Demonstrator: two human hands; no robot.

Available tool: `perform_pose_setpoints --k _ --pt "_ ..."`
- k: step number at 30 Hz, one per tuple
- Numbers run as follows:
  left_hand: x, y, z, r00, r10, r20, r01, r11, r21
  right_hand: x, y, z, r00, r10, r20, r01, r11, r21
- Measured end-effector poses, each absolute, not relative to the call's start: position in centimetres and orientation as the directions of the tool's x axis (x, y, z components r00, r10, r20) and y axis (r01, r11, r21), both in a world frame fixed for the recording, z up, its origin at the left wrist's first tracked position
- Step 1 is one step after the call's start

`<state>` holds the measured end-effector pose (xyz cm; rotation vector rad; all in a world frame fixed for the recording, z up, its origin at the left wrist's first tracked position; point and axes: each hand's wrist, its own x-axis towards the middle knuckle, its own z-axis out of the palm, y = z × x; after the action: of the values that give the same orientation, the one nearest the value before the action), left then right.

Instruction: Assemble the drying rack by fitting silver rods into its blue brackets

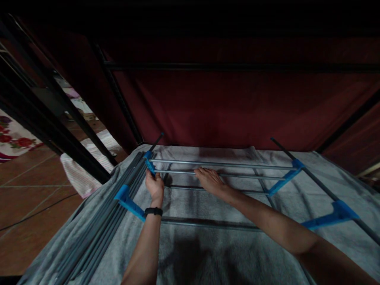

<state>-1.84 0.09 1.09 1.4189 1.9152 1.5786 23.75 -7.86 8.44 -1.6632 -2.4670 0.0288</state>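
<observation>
A partly assembled rack of grey metal tubes with blue plastic brackets lies in front of me. My left hand (154, 186), with a black band on its wrist, is closed at the far left blue bracket (150, 166), where a crosswise tube meets it. My right hand (209, 180) has its fingers curled over the middle metal tube (178, 171), back of the hand up. Another blue bracket (130, 204) sits nearer on the left side. On the right, two more blue brackets, a far one (285, 180) and a near one (334, 215), join a long side tube (320, 184).
A bundle of loose grey tubes (97, 233) lies left of the rack on a grey blanket (208, 253). Behind stands a dark metal frame (208, 67) with dark red cloth (222, 111). Tiled floor (35, 206), a striped cloth (89, 166) and a cable (41, 211) are at left.
</observation>
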Motion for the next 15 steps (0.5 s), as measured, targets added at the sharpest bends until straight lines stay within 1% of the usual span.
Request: perform_pose_setpoints --k 6,8,10,13,15 --pt "-1.7 -0.2 2.0 -0.475 0.810 0.343 0.520 -0.056 0.852 23.7 -7.5 8.4 -0.372 0.915 0.156 0.915 0.390 -0.102" --pt "-1.9 -0.5 2.3 -0.459 0.819 0.344 0.544 -0.046 0.838 23.6 -7.7 8.5 -0.379 0.905 0.193 0.911 0.401 -0.091" --pt "-2.2 -0.7 2.6 -0.443 0.830 0.339 0.559 -0.040 0.828 23.6 -8.4 8.5 -0.391 0.883 0.260 0.900 0.426 -0.093" --pt "-2.7 -0.3 2.9 -0.414 0.850 0.325 0.583 -0.026 0.812 23.9 -10.8 7.3 -0.367 0.850 0.377 0.881 0.448 -0.153" --pt "-2.8 0.1 2.8 -0.422 0.854 0.305 0.571 -0.011 0.821 24.4 -13.2 5.5 -0.266 0.859 0.438 0.883 0.399 -0.246"
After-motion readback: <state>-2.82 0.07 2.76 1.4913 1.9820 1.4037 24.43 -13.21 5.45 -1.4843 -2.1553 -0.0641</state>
